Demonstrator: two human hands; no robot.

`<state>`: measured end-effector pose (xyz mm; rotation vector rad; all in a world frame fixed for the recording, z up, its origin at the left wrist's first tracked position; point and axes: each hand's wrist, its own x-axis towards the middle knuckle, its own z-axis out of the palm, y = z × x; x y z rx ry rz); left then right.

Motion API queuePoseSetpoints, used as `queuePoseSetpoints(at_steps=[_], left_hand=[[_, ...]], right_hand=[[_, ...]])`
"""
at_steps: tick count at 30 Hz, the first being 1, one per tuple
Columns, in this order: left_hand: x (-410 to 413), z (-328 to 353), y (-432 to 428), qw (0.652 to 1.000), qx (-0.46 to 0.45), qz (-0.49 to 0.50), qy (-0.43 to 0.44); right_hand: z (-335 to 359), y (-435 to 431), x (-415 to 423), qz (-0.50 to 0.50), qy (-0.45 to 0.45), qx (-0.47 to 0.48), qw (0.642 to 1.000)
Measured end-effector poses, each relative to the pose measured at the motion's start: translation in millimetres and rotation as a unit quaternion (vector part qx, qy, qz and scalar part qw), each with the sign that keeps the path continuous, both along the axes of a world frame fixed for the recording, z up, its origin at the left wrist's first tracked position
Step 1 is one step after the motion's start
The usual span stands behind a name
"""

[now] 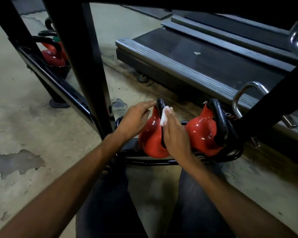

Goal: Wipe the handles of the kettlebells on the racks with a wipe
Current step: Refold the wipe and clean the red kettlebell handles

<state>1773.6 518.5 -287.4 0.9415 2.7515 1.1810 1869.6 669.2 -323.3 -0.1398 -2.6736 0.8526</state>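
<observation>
Head: "NOF" lettering (230, 118) behind right kettlebell (204, 134)

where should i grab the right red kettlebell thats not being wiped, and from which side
Probably wrap the top bar of its black textured loop handle, coming from above: the loop stands clear over the glossy red kettlebell body.

The low black rack (153, 163) stands on the worn, patchy concrete floor (41, 131) and carries the left kettlebell (150, 140) and the right kettlebell (203, 134) side by side, both red, while a treadmill (196, 66) rests on the same floor behind and a second rack (58, 85) at the left holds more red kettlebells (52, 56).
</observation>
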Motion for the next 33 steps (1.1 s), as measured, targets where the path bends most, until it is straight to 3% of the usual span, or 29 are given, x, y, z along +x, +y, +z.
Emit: queuePoseSetpoints(at_steps=[2,3,5,6,7,10,14,17,19,22,23,24,27,30,32,33], left_hand=[[-13,13,9,0.999,-0.031,-0.026,-0.007],[-17,18,14,0.998,-0.046,-0.043,-0.015],[-20,23,22,0.994,-0.079,-0.076,-0.020],[-20,24,25,0.992,-0.096,-0.085,-0.017],[-21,22,27,0.990,-0.112,-0.087,-0.013],[-23,17,29,0.987,-0.136,-0.087,-0.006],[-23,17,30,0.988,-0.135,-0.077,-0.020],[-22,18,26,0.988,-0.133,-0.076,-0.030],[-23,19,24,0.988,-0.125,-0.080,-0.036],[-25,17,26,0.989,-0.127,-0.077,-0.019],[-25,17,28,0.989,-0.130,-0.072,-0.011],[-24,15,30,0.989,-0.134,-0.066,0.000],[-20,8,34,0.985,-0.157,-0.062,0.022],[-20,8,33,0.984,-0.161,-0.071,0.024],[-23,13,33,0.983,-0.169,-0.071,0.027],[-24,16,33,0.983,-0.171,-0.067,0.026]], right_hand=[[15,-9,-35,-0.097,-0.062,-0.221,0.968],[23,-6,-52,-0.114,-0.085,-0.348,0.927],[27,3,-74,-0.123,-0.116,-0.612,0.772],[27,6,-71,-0.118,-0.125,-0.681,0.711],[27,7,-60,-0.102,-0.142,-0.701,0.692],[18,14,-26,-0.075,-0.187,-0.656,0.728],[36,27,-59,-0.067,-0.224,-0.726,0.647],[43,26,-81,-0.122,-0.206,-0.724,0.648],[35,21,-74,-0.134,-0.196,-0.685,0.688],[10,8,-37,-0.164,-0.052,-0.414,0.894],[-1,0,-12,-0.150,0.018,-0.304,0.941],[-10,-9,14,-0.124,0.073,-0.221,0.965],[-41,-18,60,-0.052,0.142,-0.096,0.984],[-39,6,45,0.027,0.164,0.079,0.983],[-27,26,28,0.134,0.180,0.198,0.954],[-24,35,22,0.199,0.185,0.274,0.923]])
